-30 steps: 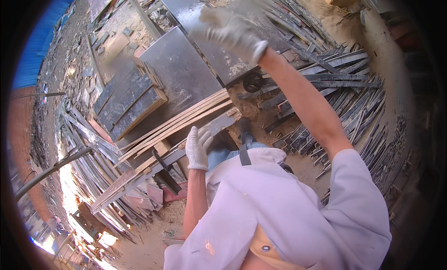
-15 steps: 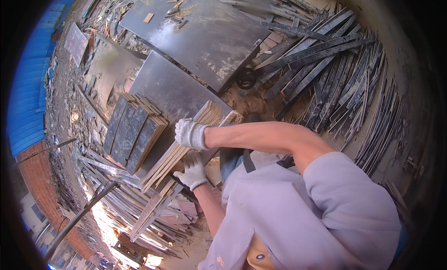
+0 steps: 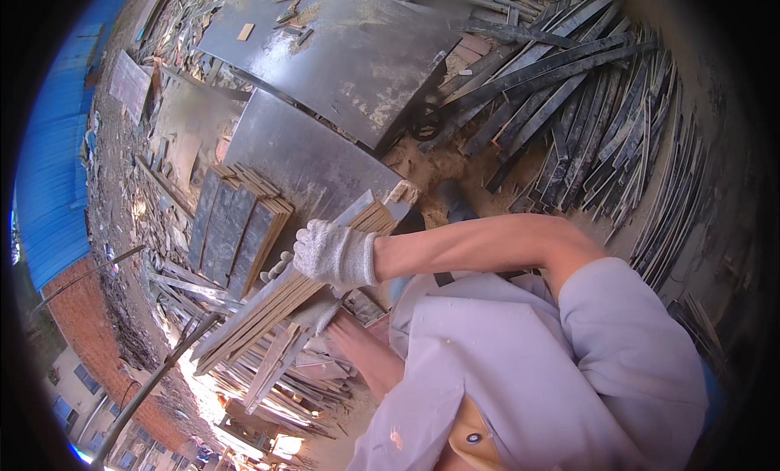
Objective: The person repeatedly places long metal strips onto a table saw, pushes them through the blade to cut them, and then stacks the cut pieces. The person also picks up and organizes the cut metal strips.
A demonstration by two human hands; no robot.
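I hold a stack of long, narrow plywood strips slantwise in front of me, their layered edges facing my body. My right hand, in a pale knit work glove, is closed over the top of the stack near its middle. From below, my left hand, gloved the same way, wraps under the strips, and its fingertips show past their far side. The strips hide its palm. Just beyond lies a dark metal table, and on its left part sits a pile of short, dark-faced plywood boards.
A larger dark metal sheet carries scraps and sawdust. A black handwheel sits at the table's right side. Heaped dark wood strips fill the right. More loose strips lie at lower left, near a metal pole.
The plywood stack has shifted toward the lower left and lifted from the table. My left hand has gone from the stack's near side to underneath it, fingers curling round the far edge.
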